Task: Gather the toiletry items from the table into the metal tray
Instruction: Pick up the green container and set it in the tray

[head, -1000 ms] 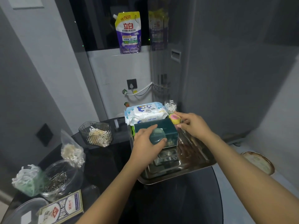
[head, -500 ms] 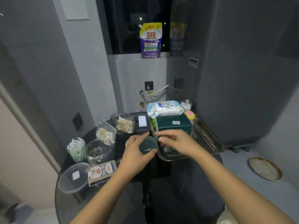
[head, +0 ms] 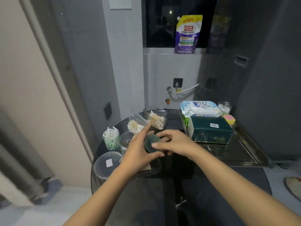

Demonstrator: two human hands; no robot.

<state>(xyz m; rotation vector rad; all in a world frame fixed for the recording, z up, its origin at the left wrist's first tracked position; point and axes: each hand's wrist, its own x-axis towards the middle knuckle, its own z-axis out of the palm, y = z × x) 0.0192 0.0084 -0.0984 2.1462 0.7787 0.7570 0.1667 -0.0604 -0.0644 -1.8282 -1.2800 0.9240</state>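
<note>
My left hand (head: 138, 152) grips a small round dark-green container (head: 152, 143) above the black round table (head: 211, 185), left of the metal tray (head: 244, 154). My right hand (head: 175, 142) touches the same container with its fingertips on the rim. In the tray stand a dark-green tissue box (head: 211, 131), a wet-wipes pack (head: 200, 108), a pink and yellow sponge (head: 229, 119) and a small jar of cotton swabs (head: 224, 107).
On the table's left lie a wire basket of cotton swabs (head: 157, 119), a clear bag of swabs (head: 136, 123), a green cup of floss picks (head: 111, 138), a clear jar (head: 126, 141) and a plastic lid (head: 108, 163). A detergent pouch (head: 188, 35) sits on the sill.
Both hands have drawn back from the tray to the left with the round container. My right hand has let go of the sponge and come to the container. The view has pulled back.
</note>
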